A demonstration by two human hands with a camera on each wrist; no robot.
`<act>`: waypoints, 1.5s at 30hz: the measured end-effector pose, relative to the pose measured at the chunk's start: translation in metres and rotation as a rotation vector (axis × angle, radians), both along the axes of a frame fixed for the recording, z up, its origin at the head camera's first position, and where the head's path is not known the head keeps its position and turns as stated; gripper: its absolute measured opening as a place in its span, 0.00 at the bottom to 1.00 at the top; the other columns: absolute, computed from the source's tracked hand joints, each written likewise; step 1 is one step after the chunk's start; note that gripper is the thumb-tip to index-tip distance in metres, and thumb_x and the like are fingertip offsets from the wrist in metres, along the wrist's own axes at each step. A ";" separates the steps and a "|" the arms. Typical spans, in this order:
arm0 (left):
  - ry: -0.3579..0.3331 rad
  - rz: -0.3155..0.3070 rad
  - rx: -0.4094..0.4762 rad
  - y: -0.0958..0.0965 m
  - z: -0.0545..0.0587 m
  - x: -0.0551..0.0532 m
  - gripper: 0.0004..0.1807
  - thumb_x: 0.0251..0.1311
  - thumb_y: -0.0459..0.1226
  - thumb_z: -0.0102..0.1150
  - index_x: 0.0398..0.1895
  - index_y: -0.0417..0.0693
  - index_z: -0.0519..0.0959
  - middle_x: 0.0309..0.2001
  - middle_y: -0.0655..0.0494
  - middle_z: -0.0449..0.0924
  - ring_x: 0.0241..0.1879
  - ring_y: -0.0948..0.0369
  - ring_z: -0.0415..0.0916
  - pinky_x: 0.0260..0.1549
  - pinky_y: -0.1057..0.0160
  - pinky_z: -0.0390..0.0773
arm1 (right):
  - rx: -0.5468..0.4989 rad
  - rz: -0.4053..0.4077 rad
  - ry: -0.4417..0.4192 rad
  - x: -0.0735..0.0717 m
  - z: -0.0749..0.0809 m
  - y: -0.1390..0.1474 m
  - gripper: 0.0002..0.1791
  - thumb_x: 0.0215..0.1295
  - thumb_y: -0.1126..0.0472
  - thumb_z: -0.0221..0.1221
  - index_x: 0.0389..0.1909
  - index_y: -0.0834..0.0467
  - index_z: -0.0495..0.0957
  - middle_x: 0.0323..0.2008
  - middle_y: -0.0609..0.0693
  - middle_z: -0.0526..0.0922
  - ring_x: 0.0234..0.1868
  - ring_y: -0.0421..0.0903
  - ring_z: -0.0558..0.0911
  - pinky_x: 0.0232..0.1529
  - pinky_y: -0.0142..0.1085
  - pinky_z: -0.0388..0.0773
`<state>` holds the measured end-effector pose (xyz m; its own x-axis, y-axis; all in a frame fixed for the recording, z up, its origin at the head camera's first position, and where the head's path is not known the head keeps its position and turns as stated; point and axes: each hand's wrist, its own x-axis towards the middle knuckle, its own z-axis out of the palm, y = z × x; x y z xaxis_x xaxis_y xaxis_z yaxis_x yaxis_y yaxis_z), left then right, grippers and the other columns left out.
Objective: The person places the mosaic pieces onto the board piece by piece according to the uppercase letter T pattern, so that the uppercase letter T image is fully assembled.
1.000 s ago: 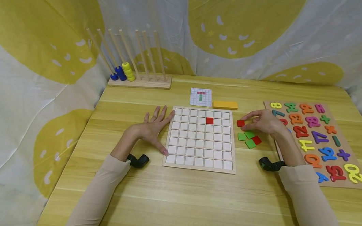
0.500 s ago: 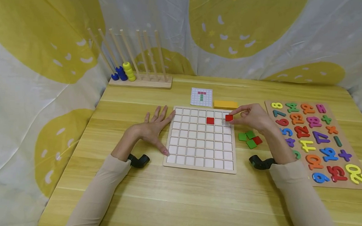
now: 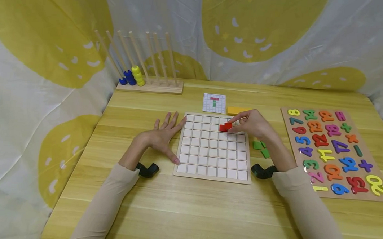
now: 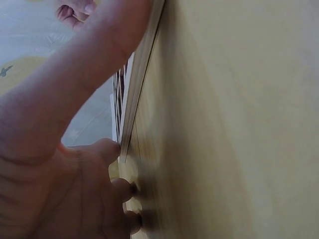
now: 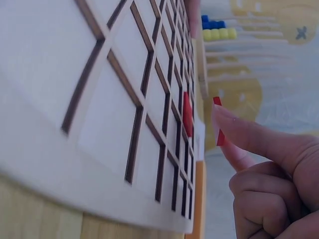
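Note:
A wooden grid board (image 3: 204,151) with white cells lies in front of the person. My left hand (image 3: 160,139) is spread along its left side, index fingertip at the upper edge and thumb (image 4: 103,148) near the lower corner. Over the board's upper right part, my right hand (image 3: 255,125) pinches a square red tile (image 5: 219,137) between thumb and index finger. In the head view that tile overlaps another red tile (image 3: 222,128) sitting in a second-row cell. In the right wrist view a gap shows between the two. Green tiles (image 3: 257,145) lie right of the board, partly hidden by the right wrist.
Behind the board are a card (image 3: 208,105) with a red and green T pattern and an orange-yellow block (image 3: 237,111). A rod abacus (image 3: 149,88) with blue and yellow beads stands back left. A board of coloured numbers (image 3: 363,196) lies to the right.
My right hand has carried the red tile leftward from beside the loose tiles to above the board, close to the laid red tile. My left hand has stayed at the board's left side.

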<state>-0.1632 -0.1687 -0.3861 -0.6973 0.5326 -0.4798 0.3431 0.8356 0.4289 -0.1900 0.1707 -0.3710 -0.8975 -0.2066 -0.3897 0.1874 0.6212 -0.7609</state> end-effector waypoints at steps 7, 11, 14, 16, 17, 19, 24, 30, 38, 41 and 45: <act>0.003 -0.001 -0.005 0.000 0.000 0.000 0.85 0.38 0.62 0.83 0.84 0.56 0.24 0.81 0.43 0.08 0.79 0.42 0.06 0.74 0.29 0.17 | -0.026 0.003 -0.013 -0.002 -0.004 -0.018 0.19 0.53 0.59 0.79 0.46 0.58 0.88 0.15 0.41 0.54 0.21 0.41 0.56 0.25 0.33 0.53; 0.004 -0.002 -0.005 0.000 -0.001 0.000 0.85 0.39 0.62 0.83 0.84 0.56 0.24 0.81 0.43 0.08 0.80 0.42 0.06 0.74 0.29 0.17 | -0.027 0.004 -0.011 -0.003 -0.007 -0.026 0.19 0.53 0.60 0.79 0.45 0.58 0.88 0.15 0.41 0.62 0.22 0.41 0.60 0.27 0.33 0.57; 0.002 -0.002 -0.002 0.000 -0.001 0.000 0.85 0.39 0.62 0.83 0.84 0.56 0.24 0.81 0.43 0.08 0.79 0.42 0.06 0.74 0.29 0.17 | -0.026 0.003 -0.003 -0.003 -0.008 -0.031 0.18 0.53 0.60 0.79 0.44 0.58 0.88 0.16 0.42 0.69 0.25 0.42 0.64 0.29 0.33 0.59; 0.001 -0.002 -0.001 0.000 -0.001 0.000 0.85 0.39 0.62 0.83 0.84 0.56 0.24 0.81 0.43 0.08 0.79 0.42 0.05 0.73 0.29 0.17 | -0.023 0.007 0.006 -0.003 -0.009 -0.034 0.18 0.53 0.59 0.79 0.44 0.58 0.88 0.16 0.42 0.69 0.26 0.43 0.64 0.29 0.33 0.59; 0.001 -0.002 0.000 0.000 -0.001 0.000 0.85 0.39 0.61 0.83 0.84 0.56 0.24 0.81 0.43 0.08 0.79 0.42 0.05 0.73 0.29 0.17 | -0.020 0.005 0.011 -0.003 -0.009 -0.035 0.17 0.53 0.59 0.79 0.43 0.58 0.88 0.16 0.42 0.69 0.26 0.43 0.65 0.29 0.33 0.59; 0.001 -0.002 -0.002 0.000 -0.001 0.000 0.85 0.39 0.62 0.83 0.84 0.56 0.24 0.81 0.43 0.08 0.79 0.42 0.05 0.73 0.29 0.17 | -0.018 0.004 0.017 -0.004 -0.010 -0.037 0.17 0.53 0.60 0.79 0.43 0.59 0.88 0.16 0.42 0.70 0.27 0.44 0.65 0.29 0.34 0.59; 0.003 0.000 -0.005 0.000 -0.001 0.000 0.85 0.39 0.62 0.83 0.84 0.57 0.24 0.81 0.44 0.08 0.80 0.43 0.05 0.74 0.29 0.17 | -0.009 -0.004 0.009 -0.006 -0.011 -0.040 0.17 0.52 0.61 0.79 0.43 0.60 0.87 0.17 0.42 0.68 0.26 0.44 0.64 0.29 0.34 0.59; 0.002 0.001 -0.002 0.000 0.000 0.001 0.85 0.38 0.62 0.83 0.84 0.57 0.24 0.81 0.43 0.08 0.80 0.42 0.05 0.73 0.29 0.17 | 0.004 -0.008 0.010 -0.006 -0.012 -0.044 0.17 0.53 0.62 0.78 0.43 0.60 0.87 0.17 0.43 0.70 0.26 0.43 0.65 0.29 0.34 0.60; 0.003 0.005 0.002 0.000 0.000 0.000 0.85 0.38 0.61 0.83 0.84 0.57 0.24 0.81 0.43 0.08 0.80 0.43 0.05 0.74 0.30 0.16 | 0.007 -0.002 0.027 -0.006 -0.013 -0.048 0.16 0.53 0.64 0.78 0.43 0.59 0.87 0.14 0.42 0.65 0.23 0.43 0.64 0.28 0.34 0.59; -0.002 0.006 0.010 0.000 0.000 0.000 0.85 0.38 0.61 0.83 0.84 0.57 0.24 0.81 0.43 0.08 0.79 0.42 0.05 0.74 0.30 0.16 | 0.007 -0.001 0.037 -0.006 -0.014 -0.049 0.16 0.53 0.65 0.77 0.43 0.59 0.86 0.14 0.42 0.66 0.23 0.43 0.64 0.28 0.34 0.59; -0.004 0.007 0.013 0.000 -0.001 0.000 0.85 0.38 0.61 0.84 0.84 0.57 0.24 0.81 0.43 0.08 0.79 0.42 0.05 0.74 0.30 0.16 | 0.001 -0.004 0.043 -0.005 -0.015 -0.051 0.16 0.53 0.65 0.77 0.43 0.60 0.86 0.14 0.42 0.65 0.22 0.42 0.63 0.28 0.34 0.59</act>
<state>-0.1632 -0.1690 -0.3868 -0.6989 0.5341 -0.4757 0.3355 0.8322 0.4414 -0.1955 0.1202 -0.3855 -0.9141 -0.2028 -0.3512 0.1572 0.6212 -0.7678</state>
